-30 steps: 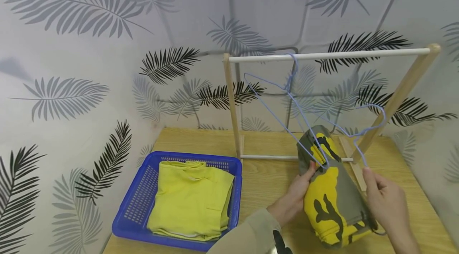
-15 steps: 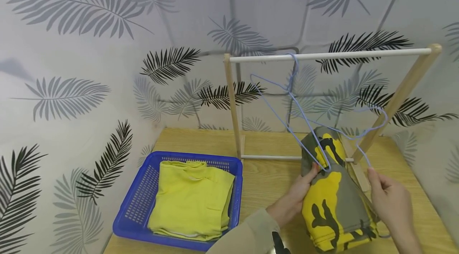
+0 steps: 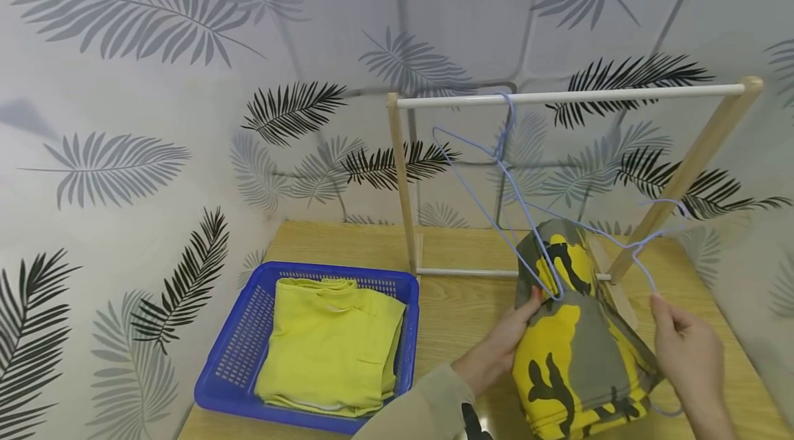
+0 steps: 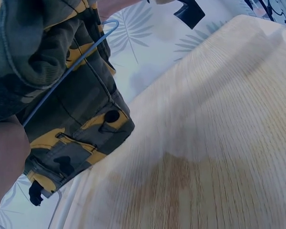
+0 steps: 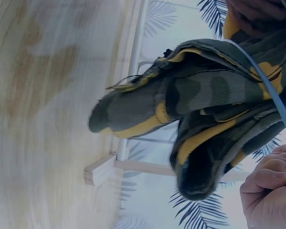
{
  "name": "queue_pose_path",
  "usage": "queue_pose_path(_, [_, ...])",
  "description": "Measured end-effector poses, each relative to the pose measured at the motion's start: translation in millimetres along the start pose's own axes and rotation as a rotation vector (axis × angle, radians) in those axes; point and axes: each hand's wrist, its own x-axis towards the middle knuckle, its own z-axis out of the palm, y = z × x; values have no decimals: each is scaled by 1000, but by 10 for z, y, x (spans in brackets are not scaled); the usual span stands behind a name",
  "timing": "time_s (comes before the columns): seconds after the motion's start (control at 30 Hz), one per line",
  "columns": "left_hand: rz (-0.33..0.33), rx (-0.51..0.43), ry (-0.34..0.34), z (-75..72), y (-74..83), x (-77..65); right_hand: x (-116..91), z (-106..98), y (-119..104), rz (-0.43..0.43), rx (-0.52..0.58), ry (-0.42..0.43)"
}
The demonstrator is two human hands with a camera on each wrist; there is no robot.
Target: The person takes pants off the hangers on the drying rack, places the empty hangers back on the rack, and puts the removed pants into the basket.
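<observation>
My left hand (image 3: 505, 340) holds a folded camouflage garment (image 3: 595, 357) in yellow, grey and black, thumb on its upper face. Its other fingers are hidden beneath the cloth. My right hand (image 3: 691, 350) pinches the side of a thin blue clothes hanger (image 3: 635, 247), whose hook points up and rightward. The hanger's wire runs against the cloth in the left wrist view, and a rounded end of it shows below my right hand. In the right wrist view the garment (image 5: 200, 95) hangs in folds beside the hanger's wire (image 5: 271, 90).
A wooden rack with a white rail (image 3: 571, 95) stands behind my hands. From it hangs another blue hanger (image 3: 499, 154), its lower corner overlapping the garment. At left, a blue basket (image 3: 229, 357) contains folded yellow clothing (image 3: 331, 350). Beneath is a wood-grain table (image 3: 459, 309).
My right hand has shifted right with the hanger, and the hook has moved right and lower. My left hand has moved slightly left, with the garment's near end swinging left.
</observation>
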Motion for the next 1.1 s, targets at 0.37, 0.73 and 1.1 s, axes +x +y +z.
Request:
queue_pose_path(0.37, [16,27,-80,-98,41,-100,-17,17,17,26,29,58])
queue_pose_path(0.73, [-5,-47,88,-231,25,-200,51,-80,125,86,61,99])
queue_pose_path(1.1, [81,-74,259,-93,80,-246,35,-69,66,56,41,58])
